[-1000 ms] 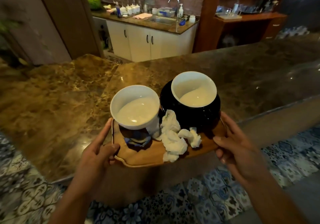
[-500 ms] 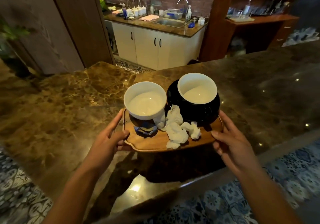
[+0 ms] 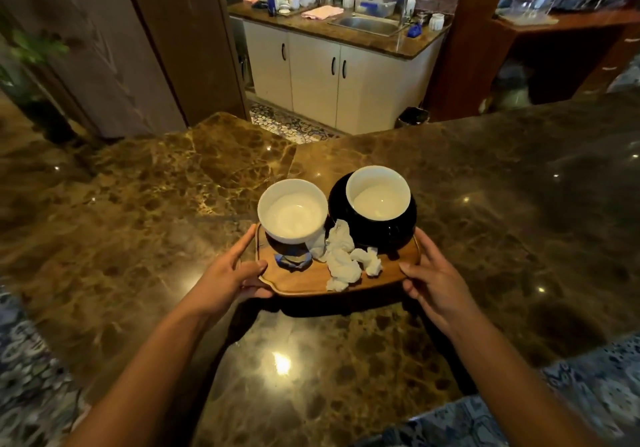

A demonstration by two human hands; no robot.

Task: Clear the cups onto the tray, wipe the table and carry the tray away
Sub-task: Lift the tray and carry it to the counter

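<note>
From the head camera, both arms reach forward over the brown marble worktop [image 3: 145, 204]. Between the two hands sits the wooden tray [image 3: 311, 278], gripped at its short ends. The left hand [image 3: 228, 278] clasps the tray's left edge, thumb lying on top of the rim and fingers curled beneath. The right hand [image 3: 433, 278] clasps the right edge the same way, thumb on the rim, fingers wrapped under it. A dark shadow lies on the worktop just under the tray's near edge; whether the tray touches the stone cannot be told.

On the tray, just beyond the left hand's thumb, stands a white cup [image 3: 292, 211] with a blue patterned base, upright and empty. Just beyond the right hand's fingers stands the black cup [image 3: 372, 204], white inside, also upright. Between the two cups, and nearer the person than either, lie crumpled white tissues [image 3: 341, 256], roughly midway between the hands.

Well beyond the hands, past the worktop's far edge, are white cabinets [image 3: 332, 76] under a counter with a steel sink [image 3: 367, 24] and tap.
</note>
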